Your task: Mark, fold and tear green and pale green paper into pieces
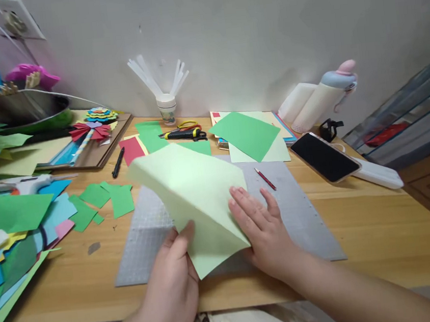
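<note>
A sheet of light green paper [202, 183] is lifted and bent over the grey cutting mat [293, 214]. My left hand [177, 277] pinches its lower left edge, thumb on top and the other fingers underneath. On the right edge, my right hand [264, 227] lays its stretched fingers over the sheet, and its thumb is mostly hidden below the paper. A red and black pencil [265, 178] lies on the mat just beyond my right hand.
Green paper pieces [96, 196], a black pen [118, 163] and a glue gun [29, 184] lie left. Behind are a yellow-black cutter [183, 134], a cup [167, 109] of white sticks and a green sheet [246, 134]. A phone [324, 157] and bottle [318, 101] are right.
</note>
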{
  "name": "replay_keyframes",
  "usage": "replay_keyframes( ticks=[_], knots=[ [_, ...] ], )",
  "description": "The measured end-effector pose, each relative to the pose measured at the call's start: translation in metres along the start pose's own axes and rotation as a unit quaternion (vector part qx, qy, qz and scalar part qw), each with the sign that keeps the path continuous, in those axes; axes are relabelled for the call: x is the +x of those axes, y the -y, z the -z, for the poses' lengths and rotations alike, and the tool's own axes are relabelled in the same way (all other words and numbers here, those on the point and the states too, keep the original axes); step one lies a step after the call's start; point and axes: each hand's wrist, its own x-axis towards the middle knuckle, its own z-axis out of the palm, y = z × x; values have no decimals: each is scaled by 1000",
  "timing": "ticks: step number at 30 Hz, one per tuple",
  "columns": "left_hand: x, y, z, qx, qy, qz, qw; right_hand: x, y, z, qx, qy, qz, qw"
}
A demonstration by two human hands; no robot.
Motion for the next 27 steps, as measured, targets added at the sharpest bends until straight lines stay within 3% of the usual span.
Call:
replay_keyframes(
  ticks=[5, 7, 9, 11, 13, 14, 15, 17, 19, 21, 24, 27],
  knots=[
    [-1, 1, -2, -152, -65, 97, 982, 3, -2, 0, -10, 4, 30, 999],
    [-5, 4, -3, -151, -45, 125, 980, 5, -5, 0, 5, 34, 26, 999],
    [-12, 9, -1, -111, 36, 148, 982, 5, -12, 0, 33, 73, 25, 996],
    [-18, 13, 9, -2, 150, 145, 978, 0, -22, 1, 70, 121, 34, 990],
    [-20, 14, 27, 174, 231, 76, 954, -10, -34, 3, 107, 167, 42, 979],
    [-19, 14, 40, 270, 247, 14, 931, -16, -39, 5, 123, 186, 45, 974],
    [-16, 13, 53, 364, 219, -57, 903, -21, -44, 6, 138, 201, 49, 969],
    [-6, 8, 80, 507, 82, -222, 829, -28, -52, 9, 161, 227, 62, 959],
    [7, 0, 102, 556, -16, -378, 740, -27, -55, 11, 173, 247, 81, 950],
    [20, -9, 114, 596, -68, -458, 656, -20, -57, 12, 169, 256, 100, 947],
    [32, -21, 117, 687, 24, -472, 551, -5, -59, 10, 141, 248, 113, 952],
    [35, -25, 114, 721, 108, -456, 510, -2, -61, 7, 126, 232, 100, 959]
  ],
)
